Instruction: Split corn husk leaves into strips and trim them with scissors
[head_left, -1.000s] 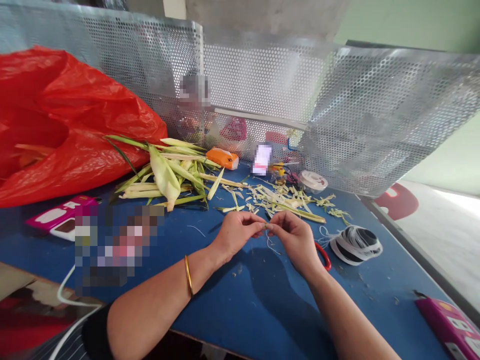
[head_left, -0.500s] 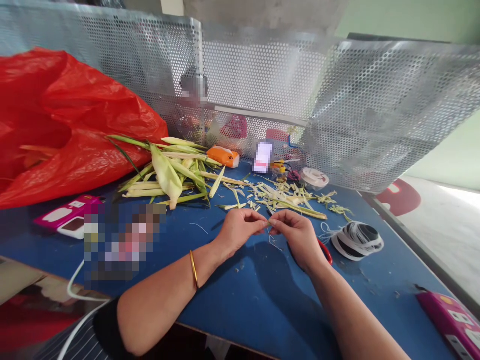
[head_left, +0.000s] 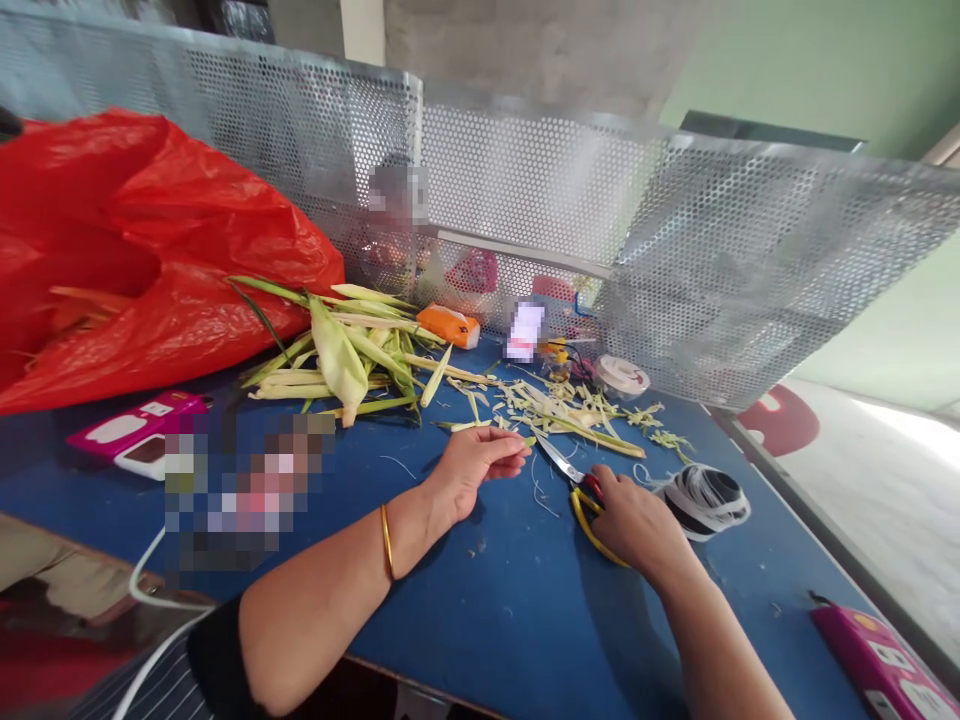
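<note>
My left hand [head_left: 480,465] is closed in a pinch on a small green leaf piece [head_left: 529,441], held just above the blue table. In my right hand [head_left: 637,520] is a pair of scissors [head_left: 559,460], with red and yellow handles and its blades pointing toward the pinched piece. A thin white thread [head_left: 541,492] lies or hangs below my left fingertips; which of the two I cannot tell. Behind both hands, cut leaf scraps [head_left: 577,410] are scattered. A spool of white thread [head_left: 705,500] stands right of my right hand.
A red plastic bag [head_left: 225,230] bulges at the left beside a heap of green husk leaves [head_left: 337,360]. An orange tissue pack [head_left: 448,326] and a tape roll [head_left: 622,376] lie near the perforated metal screen [head_left: 525,170]. Purple devices [head_left: 877,650] sit at both sides.
My right hand has left the pinch beside my left hand, moved right and taken up the scissors. My left hand still pinches the green piece. The view has tilted slightly.
</note>
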